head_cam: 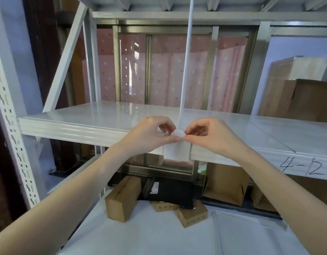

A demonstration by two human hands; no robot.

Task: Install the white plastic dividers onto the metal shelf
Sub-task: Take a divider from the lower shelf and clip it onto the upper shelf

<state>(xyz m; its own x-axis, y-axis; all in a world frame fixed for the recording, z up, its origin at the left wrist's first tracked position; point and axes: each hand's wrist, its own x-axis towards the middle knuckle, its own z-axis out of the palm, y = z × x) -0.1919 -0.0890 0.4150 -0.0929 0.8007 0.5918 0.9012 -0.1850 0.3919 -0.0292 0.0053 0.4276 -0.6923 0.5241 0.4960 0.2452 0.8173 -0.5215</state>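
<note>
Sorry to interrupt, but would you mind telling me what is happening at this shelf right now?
A person is fitting a white plastic divider onto the metal shelf. The divider stands upright, running from the shelf's front edge up to the shelf above. The left hand and right hand pinch its white foot at the front lip from either side. Cardboard boxes lie on the lower shelf.

Glossy white painted metal shelf (81,115); matt white plastic divider (185,70); matt brown cardboard boxes (122,199).
</note>
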